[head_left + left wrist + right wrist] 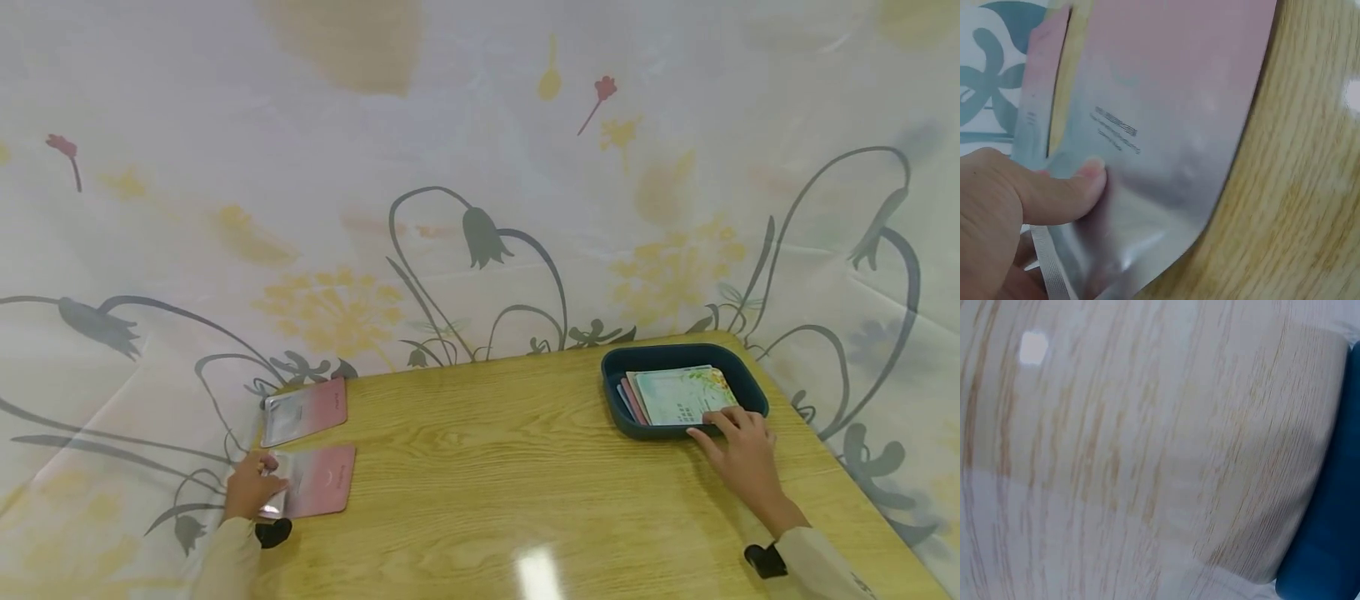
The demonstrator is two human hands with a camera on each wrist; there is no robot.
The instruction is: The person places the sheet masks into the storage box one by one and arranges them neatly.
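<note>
My left hand (251,487) pinches the left end of a flat pink-and-silver foil packet (324,481) on the table. In the left wrist view, the thumb presses on the silver part of this foil packet (1172,125), with the other fingers underneath. A second, matching packet (307,411) lies just behind it. My right hand (746,458) grips the near rim of a dark blue tray (637,431), thumb outside and fingers over the edge. Inside the tray lies a stack of packets, a pale green floral one (678,396) on top. The right wrist view shows the tray's side (1322,531) but no hand.
The wood-grain table (480,467) spreads between the two hands. A pale flower-printed sheet (480,150) rises behind the table and along both sides. Black wrist straps (765,561) show at the cuffs.
</note>
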